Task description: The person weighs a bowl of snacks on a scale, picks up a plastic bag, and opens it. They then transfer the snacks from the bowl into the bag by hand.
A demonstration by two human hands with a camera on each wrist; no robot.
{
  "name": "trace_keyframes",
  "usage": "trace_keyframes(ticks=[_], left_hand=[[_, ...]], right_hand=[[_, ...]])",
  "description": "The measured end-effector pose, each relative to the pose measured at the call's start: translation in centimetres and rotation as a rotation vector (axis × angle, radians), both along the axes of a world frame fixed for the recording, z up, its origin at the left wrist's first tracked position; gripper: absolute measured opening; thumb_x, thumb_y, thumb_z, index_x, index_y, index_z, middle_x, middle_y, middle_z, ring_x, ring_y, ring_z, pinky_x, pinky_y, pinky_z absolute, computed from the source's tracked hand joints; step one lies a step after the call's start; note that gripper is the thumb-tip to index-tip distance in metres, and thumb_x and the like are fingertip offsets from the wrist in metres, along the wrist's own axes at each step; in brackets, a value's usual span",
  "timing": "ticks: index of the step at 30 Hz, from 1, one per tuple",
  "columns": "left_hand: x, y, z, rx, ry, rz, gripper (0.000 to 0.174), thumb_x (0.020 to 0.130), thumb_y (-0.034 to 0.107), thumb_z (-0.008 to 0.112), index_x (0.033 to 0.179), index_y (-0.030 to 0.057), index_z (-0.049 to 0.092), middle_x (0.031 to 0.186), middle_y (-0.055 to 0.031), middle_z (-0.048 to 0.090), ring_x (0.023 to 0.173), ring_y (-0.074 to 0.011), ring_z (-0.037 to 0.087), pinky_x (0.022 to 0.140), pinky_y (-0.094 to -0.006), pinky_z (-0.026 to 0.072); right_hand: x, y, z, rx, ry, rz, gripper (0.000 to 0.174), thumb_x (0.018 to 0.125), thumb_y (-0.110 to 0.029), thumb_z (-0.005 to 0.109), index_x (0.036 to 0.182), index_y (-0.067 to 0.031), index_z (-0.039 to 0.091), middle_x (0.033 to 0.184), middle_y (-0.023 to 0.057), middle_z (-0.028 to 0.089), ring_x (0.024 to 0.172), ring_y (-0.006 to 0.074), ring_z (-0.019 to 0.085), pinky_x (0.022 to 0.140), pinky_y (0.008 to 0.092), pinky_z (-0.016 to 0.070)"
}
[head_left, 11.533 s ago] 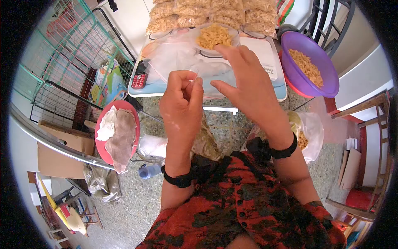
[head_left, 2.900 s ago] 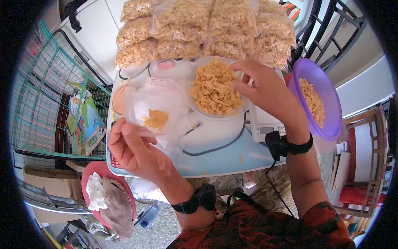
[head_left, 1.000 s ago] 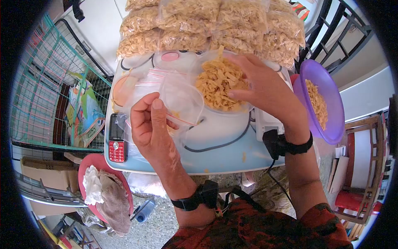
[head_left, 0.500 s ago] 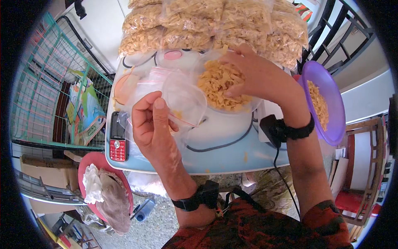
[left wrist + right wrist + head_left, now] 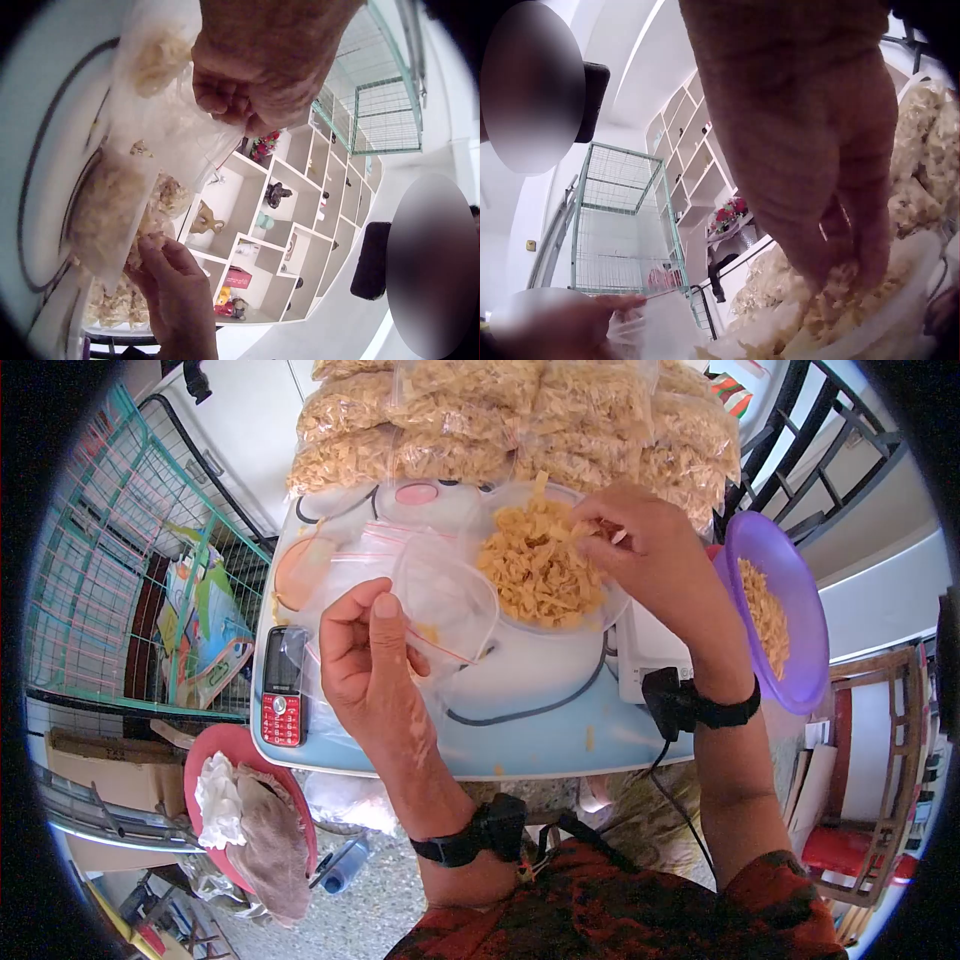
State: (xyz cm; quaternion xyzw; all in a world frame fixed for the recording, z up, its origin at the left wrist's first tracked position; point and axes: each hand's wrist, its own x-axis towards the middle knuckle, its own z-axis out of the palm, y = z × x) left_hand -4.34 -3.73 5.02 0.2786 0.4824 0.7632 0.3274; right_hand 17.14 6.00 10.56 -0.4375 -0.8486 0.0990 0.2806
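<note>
My left hand (image 5: 372, 655) pinches the edge of a clear zip bag (image 5: 462, 585) with a red-striped closure, left of a translucent bowl (image 5: 622, 612). A few yellowish pieces show in the bag. Dried, pale-yellow strips (image 5: 540, 565) are heaped in the bowl. At the bowl's right side, my right hand (image 5: 655, 550) has its thumb and fingers drawn together on some strips. The right wrist view shows that hand's fingertips (image 5: 840, 274) down among the strips. More zip bags (image 5: 375, 565) lie flat beneath the left hand.
Filled bags (image 5: 450, 420) are stacked along the table's back. A white scale (image 5: 650, 655) sits by the bowl, with a dark cable (image 5: 530, 710) in front. A red phone (image 5: 284, 690) lies at left; a purple basin (image 5: 790, 660) of strips stands at right.
My right hand's spread fingers have drawn together and moved to the bowl's right side. Since 2.9 seconds ago, my left hand has shifted right and raised the bag's edge.
</note>
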Motion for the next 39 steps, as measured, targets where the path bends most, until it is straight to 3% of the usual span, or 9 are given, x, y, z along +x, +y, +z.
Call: trace_keyframes(ticks=[1,7,13,22,28,31,34,37,39], left_hand=[[0.0,0.0,0.0,0.005,-0.001,-0.002,0.018,0.093,0.016,0.066,0.105,0.0022,0.063,0.077,0.0027,0.056,0.062,-0.0022,0.047,0.048,-0.0164,0.0372],[0.1,0.2,-0.3,0.009,-0.021,-0.02,0.017,0.094,0.015,0.065,0.105,0.0022,0.062,0.076,0.0026,0.056,0.06,-0.0023,0.047,0.047,-0.0169,0.0375],[0.0,0.2,-0.4,-0.004,-0.027,-0.023,0.018,0.094,0.015,0.065,0.105,0.002,0.062,0.076,0.0019,0.056,0.06,-0.0031,0.048,0.047,-0.0174,0.0393],[-0.1,0.1,-0.3,0.014,-0.038,-0.032,0.019,0.094,0.016,0.065,0.105,0.0017,0.062,0.077,0.0016,0.056,0.062,-0.0034,0.049,0.048,-0.0177,0.0405],[0.2,0.1,0.0,-0.015,-0.045,-0.034,0.018,0.094,0.015,0.065,0.106,0.0019,0.061,0.077,0.0014,0.056,0.062,-0.0037,0.049,0.048,-0.0179,0.0413],[0.4,0.2,0.0,0.001,-0.031,-0.044,0.018,0.094,0.015,0.064,0.107,0.0021,0.061,0.078,0.0012,0.056,0.062,-0.0039,0.05,0.049,-0.0181,0.0423],[0.3,0.2,-0.2,0.003,-0.059,-0.054,0.019,0.094,0.014,0.064,0.108,0.0018,0.06,0.079,0.0007,0.055,0.062,-0.0043,0.05,0.049,-0.0184,0.043],[0.2,0.2,-0.2,0.002,-0.059,-0.043,0.021,0.094,0.014,0.064,0.11,0.0013,0.059,0.08,-0.0001,0.056,0.062,-0.0045,0.05,0.049,-0.0184,0.0427],[0.2,0.1,0.1,0.007,-0.066,-0.04,0.021,0.094,0.013,0.063,0.111,0.0009,0.059,0.08,-0.0004,0.056,0.062,-0.0047,0.05,0.049,-0.0185,0.0424]], right_hand=[[0.1,0.0,0.1,0.016,0.061,-0.014,0.024,0.079,-0.017,0.068,0.1,-0.0042,0.067,0.087,0.0134,0.067,0.083,0.0297,0.066,0.076,0.0382,0.0521],[0.1,-0.2,0.7,-0.399,0.599,-0.084,0.018,0.088,-0.017,0.069,0.1,-0.0029,0.068,0.089,0.0031,0.066,0.083,0.0109,0.063,0.069,0.0244,0.0517],[0.2,0.2,-0.9,-0.839,1.35,0.072,0.022,0.093,-0.008,0.062,0.114,-0.0015,0.06,0.106,0.0045,0.061,0.091,0.0154,0.064,0.082,0.03,0.0581],[0.6,0.4,-2.5,-0.993,1.663,0.089,0.026,0.093,-0.002,0.058,0.118,0.0004,0.052,0.109,0.0078,0.06,0.098,0.022,0.064,0.093,0.0369,0.0564],[-3.3,-2.9,0.1,-0.747,1.521,0.168,0.02,0.092,-0.004,0.061,0.112,-0.0021,0.058,0.104,0.0055,0.063,0.096,0.0183,0.063,0.091,0.0337,0.0555],[-5.7,-4.0,0.7,-0.55,1.136,0.07,0.019,0.095,-0.003,0.057,0.114,-0.0015,0.059,0.115,0.0071,0.061,0.102,0.0181,0.063,0.087,0.0305,0.0554],[-7.9,-4.8,-0.2,-0.358,0.897,0.127,0.018,0.092,-0.002,0.06,0.11,-0.0036,0.063,0.108,0.0056,0.062,0.098,0.0163,0.062,0.085,0.0278,0.0532],[-8.8,-4.7,-1.4,0.011,0.466,0.164,0.02,0.086,0.0,0.063,0.105,-0.0058,0.064,0.099,0.0088,0.062,0.093,0.0204,0.063,0.082,0.03,0.0519],[-9.5,-4.7,-2.2,0.122,0.366,0.203,0.019,0.083,-0.006,0.064,0.102,-0.0046,0.063,0.09,0.0127,0.06,0.088,0.0295,0.061,0.078,0.0367,0.0513]])
